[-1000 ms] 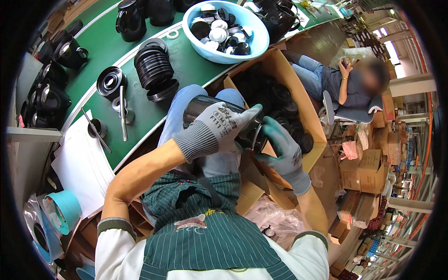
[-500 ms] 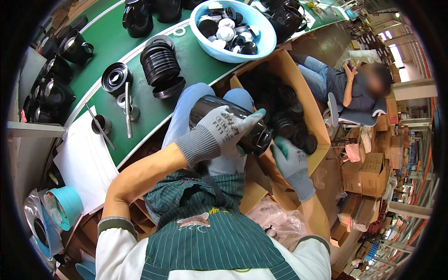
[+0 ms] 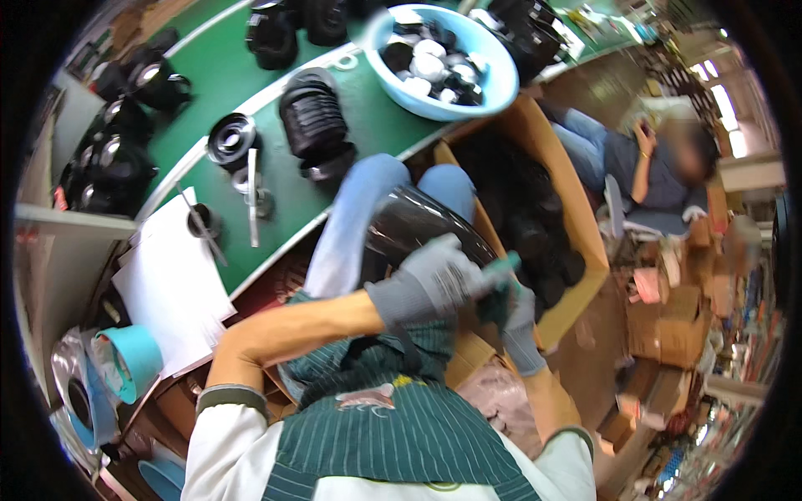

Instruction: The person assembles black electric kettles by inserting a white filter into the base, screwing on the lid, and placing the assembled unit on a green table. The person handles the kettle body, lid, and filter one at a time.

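Observation:
A glossy black cylindrical vessel [image 3: 422, 224], perhaps a jug, lies tilted across my lap between my thighs. My left hand [image 3: 439, 280], in a grey glove with green fingertips, lies over its near side, the wrist bent to the right. At the vessel's right end, my right hand [image 3: 516, 321] in a matching glove meets the left fingertips. Both sets of fingers are smeared by motion, so their grip and anything small between them cannot be made out. Right beside them is an open cardboard box [image 3: 585, 288] full of black round parts [image 3: 522, 196].
On the green bench [image 3: 284, 204] are a stack of black rings [image 3: 313, 117], a light-blue basin [image 3: 401, 96] of black and white caps, a metal rod [image 3: 253, 200], white sheets [image 3: 175, 284] and several black jugs [image 3: 121, 154]. Another person [image 3: 639, 163] sits at the right.
The view has shifted, moving the scene rightward. My left hand has slid to the vessel's near side, and my hands, apart before, now meet near its right end.

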`<act>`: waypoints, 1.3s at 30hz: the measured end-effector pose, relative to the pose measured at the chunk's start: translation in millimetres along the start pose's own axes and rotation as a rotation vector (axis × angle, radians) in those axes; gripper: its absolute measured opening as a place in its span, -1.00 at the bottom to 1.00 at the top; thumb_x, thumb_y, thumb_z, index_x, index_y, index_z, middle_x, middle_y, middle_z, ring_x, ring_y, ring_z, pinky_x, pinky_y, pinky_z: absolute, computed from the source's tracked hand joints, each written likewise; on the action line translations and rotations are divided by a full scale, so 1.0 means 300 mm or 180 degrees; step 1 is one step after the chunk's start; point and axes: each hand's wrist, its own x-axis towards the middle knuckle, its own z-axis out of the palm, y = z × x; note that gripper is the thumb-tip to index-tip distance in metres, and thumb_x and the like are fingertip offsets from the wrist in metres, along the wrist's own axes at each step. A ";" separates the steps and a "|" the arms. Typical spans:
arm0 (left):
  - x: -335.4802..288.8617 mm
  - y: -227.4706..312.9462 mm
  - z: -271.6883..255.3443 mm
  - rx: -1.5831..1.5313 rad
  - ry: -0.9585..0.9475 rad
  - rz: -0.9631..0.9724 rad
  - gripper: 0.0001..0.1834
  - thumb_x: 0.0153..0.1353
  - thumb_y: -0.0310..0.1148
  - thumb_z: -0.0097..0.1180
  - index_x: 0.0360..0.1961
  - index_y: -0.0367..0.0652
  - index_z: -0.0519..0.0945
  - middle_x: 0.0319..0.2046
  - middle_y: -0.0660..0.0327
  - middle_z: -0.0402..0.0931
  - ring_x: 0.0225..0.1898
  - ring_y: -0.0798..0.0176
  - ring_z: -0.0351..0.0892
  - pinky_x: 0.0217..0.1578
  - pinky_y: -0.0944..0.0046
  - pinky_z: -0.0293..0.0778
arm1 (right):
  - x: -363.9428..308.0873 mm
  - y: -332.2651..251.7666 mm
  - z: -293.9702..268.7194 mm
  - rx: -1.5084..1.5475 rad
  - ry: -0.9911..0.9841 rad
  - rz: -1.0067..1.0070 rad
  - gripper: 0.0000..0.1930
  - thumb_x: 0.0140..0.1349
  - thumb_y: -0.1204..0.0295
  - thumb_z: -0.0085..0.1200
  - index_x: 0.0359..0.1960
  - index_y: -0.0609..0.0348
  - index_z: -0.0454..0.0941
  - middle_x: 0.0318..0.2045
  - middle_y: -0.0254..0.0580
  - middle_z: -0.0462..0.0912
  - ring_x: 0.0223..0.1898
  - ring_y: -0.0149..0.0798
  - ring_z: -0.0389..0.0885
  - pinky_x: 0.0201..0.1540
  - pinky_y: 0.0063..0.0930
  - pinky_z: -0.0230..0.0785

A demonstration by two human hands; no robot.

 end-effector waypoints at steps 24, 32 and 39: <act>-0.524 -1.584 -0.478 -0.0379 0.5357 -0.2645 -0.36 0.25 -0.28 0.38 0.28 -0.39 0.52 0.05 -0.01 0.69 0.03 0.21 0.69 0.11 0.22 0.56 | 0.274 -0.183 0.296 0.1283 -0.1572 0.1607 -0.53 0.58 0.22 -0.26 0.29 0.38 0.32 0.00 0.30 0.66 -0.12 0.10 0.76 -0.08 -0.11 0.71; -0.681 -1.547 -0.236 0.0349 0.3660 -0.3644 -0.13 0.26 -0.02 0.27 0.46 -0.29 0.28 0.29 -0.25 0.41 0.35 -0.24 0.39 0.39 -0.04 0.30 | 0.276 -0.240 0.468 0.0882 -0.2184 0.1509 -0.47 0.59 0.15 -0.17 0.33 0.38 0.35 0.00 0.28 0.68 -0.07 0.08 0.75 0.03 -0.12 0.66; -1.176 -0.561 -0.159 0.0345 0.3012 -0.4639 -0.32 0.20 -0.19 0.37 0.32 -0.23 0.50 0.33 -0.12 0.41 0.37 -0.16 0.39 0.38 -0.02 0.32 | 0.287 -0.350 0.798 0.0256 -0.3695 0.0553 -0.41 0.57 0.16 -0.02 0.41 0.40 0.31 0.11 0.14 0.63 0.06 -0.08 0.68 0.19 -0.23 0.53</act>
